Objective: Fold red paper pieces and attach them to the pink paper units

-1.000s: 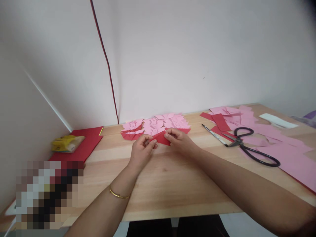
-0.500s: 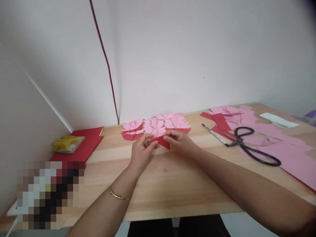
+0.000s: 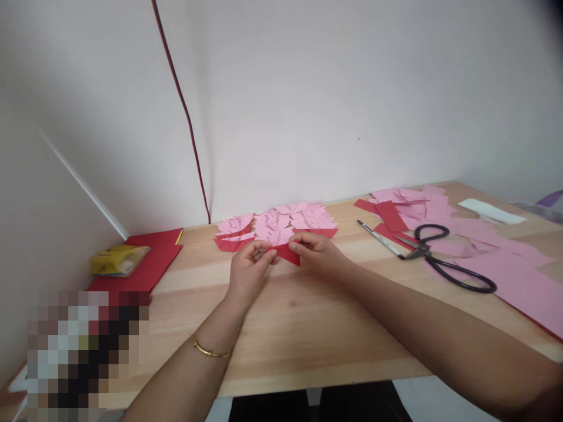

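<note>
A small folded piece of red paper point(image 3: 288, 254) is stretched between my two hands, just above the wooden table point(image 3: 281, 334). My left hand point(image 3: 254, 264), with a gold bangle on its wrist, pinches its left end between thumb and fingers. The other end is pinched by my right hand point(image 3: 314, 251), and one pointed corner hangs below those fingers. Right behind my hands lie rows of folded pink paper pieces point(image 3: 271, 221). Red folded pieces point(image 3: 233, 242) sit along their front edge, partly hidden by my left hand.
Black-handled scissors point(image 3: 424, 251) and a pen point(image 3: 380, 239) lie on the right, beside scattered pink paper sheets point(image 3: 523, 275) and red strips point(image 3: 390, 215). A white strip point(image 3: 491, 211) is farther back. On the left, a yellow packet point(image 3: 118, 261) rests on red sheets point(image 3: 165, 258). A blurred-out patch covers the near left.
My hands keep the same pinch on the red paper. The whole view has shifted slightly; nothing on the table has visibly moved.
</note>
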Demonstrator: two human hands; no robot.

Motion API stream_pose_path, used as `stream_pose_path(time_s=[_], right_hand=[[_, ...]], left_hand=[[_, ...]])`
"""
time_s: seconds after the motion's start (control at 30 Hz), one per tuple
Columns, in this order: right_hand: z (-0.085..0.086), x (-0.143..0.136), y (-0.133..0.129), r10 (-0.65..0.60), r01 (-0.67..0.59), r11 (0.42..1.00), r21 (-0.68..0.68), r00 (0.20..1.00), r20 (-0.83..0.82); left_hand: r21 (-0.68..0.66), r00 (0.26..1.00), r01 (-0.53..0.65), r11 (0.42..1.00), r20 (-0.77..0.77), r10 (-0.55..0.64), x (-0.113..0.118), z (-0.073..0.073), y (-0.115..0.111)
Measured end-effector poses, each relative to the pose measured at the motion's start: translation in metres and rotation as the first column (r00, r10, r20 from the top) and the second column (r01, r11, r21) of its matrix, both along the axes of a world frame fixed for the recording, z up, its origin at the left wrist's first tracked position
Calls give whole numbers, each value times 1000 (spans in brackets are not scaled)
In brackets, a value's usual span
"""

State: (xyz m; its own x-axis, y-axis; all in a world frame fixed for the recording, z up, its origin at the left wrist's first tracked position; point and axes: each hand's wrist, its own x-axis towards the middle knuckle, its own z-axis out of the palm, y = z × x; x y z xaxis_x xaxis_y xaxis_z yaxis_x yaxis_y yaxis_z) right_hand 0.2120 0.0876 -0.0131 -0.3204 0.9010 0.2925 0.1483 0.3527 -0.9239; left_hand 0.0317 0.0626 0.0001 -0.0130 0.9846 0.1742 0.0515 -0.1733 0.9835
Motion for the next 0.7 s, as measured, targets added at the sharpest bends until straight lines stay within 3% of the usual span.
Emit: stream_pose_path(time_s=[0.57,0.7], right_hand=[[4,0,-2,49,-51,997,-53,998,-45],[2,-1,-3,93,-99,991,-86,993,-74]], left_hand=[[4,999,32,999,-8,-32,-3,0,3],[19,995,89,996,-38,-88,-1,-1,1]])
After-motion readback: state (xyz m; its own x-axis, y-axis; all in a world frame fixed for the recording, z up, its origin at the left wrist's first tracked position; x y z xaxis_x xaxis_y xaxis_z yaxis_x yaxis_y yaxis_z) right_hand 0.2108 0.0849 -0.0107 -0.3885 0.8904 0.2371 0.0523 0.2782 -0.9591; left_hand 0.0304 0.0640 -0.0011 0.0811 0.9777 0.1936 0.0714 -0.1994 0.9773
